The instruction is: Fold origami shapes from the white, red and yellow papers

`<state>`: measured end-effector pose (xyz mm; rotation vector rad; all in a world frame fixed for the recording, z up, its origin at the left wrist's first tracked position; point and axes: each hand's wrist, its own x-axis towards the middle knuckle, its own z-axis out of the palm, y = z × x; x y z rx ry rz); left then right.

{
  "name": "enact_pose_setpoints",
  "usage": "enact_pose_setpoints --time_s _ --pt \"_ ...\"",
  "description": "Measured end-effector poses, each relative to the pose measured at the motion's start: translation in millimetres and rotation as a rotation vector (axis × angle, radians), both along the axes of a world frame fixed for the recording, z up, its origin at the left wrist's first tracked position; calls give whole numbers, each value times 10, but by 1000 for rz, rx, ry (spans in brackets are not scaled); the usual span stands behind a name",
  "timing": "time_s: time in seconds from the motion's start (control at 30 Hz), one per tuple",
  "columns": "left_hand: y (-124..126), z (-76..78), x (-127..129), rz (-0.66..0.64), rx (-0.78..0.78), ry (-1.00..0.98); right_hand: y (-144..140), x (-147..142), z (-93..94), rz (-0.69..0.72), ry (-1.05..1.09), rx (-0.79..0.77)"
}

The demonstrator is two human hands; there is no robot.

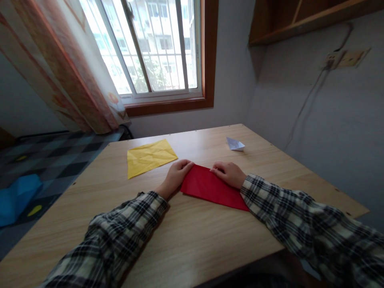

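A folded sheet of red paper (pixel 214 188) lies flat on the wooden table (pixel 192 248) in front of me. My left hand (pixel 178 173) grips its far left corner, thumb and fingers closed together there. On the far edge, further right, my right hand (pixel 228 173) pinches the paper with curled fingers. The right wrist and sleeve cover the paper's right side. A creased sheet of yellow paper (pixel 151 156) rests beyond my left hand, apart from it. Past my right hand stands a small folded white paper piece (pixel 235 144).
A bed with a checked cover (pixel 60 154) is left of the table, with a blue object (pixel 21 196) on it. The window (pixel 156 48) and curtain (pixel 69 68) are behind. A cable (pixel 303 104) hangs along the right wall below a shelf (pixel 300 24).
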<state>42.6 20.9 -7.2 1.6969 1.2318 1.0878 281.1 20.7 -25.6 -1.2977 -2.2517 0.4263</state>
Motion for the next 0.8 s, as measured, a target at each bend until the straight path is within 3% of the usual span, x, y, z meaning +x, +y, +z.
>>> enact_pose_setpoints --time_s 0.23,0.47,0.8 --pt "46 -2 -123 93 -23 1 34 154 28 -81 -160 84" --pt "138 7 -242 164 36 -13 64 247 52 -111 -85 100" --pt "216 -53 -292 148 -173 -362 68 252 -10 -55 -27 132"
